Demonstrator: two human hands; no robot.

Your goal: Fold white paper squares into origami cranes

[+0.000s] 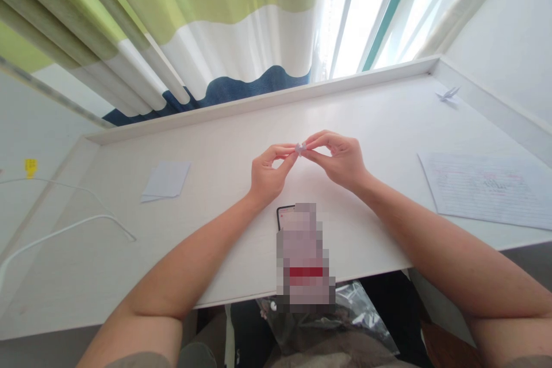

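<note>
Between my two hands, above the middle of the white desk (215, 253), is a small folded piece of white paper (301, 149). My left hand (271, 172) pinches its left side between thumb and forefinger. On the other side, the thumb and fingertips of my right hand (340, 158) grip the paper too. Its exact folds are too small to make out and partly covered by the fingertips. Below the hands, near the desk's front edge, lies a phone (286, 217), mostly blurred out.
Left of my hands are stacked white paper squares (166, 180). A white cable (99, 217) crosses the desk's left side. At right lies a written sheet (487, 187), with a folded paper figure (448, 95) in the far corner. A raised rim (267, 100) borders the back.
</note>
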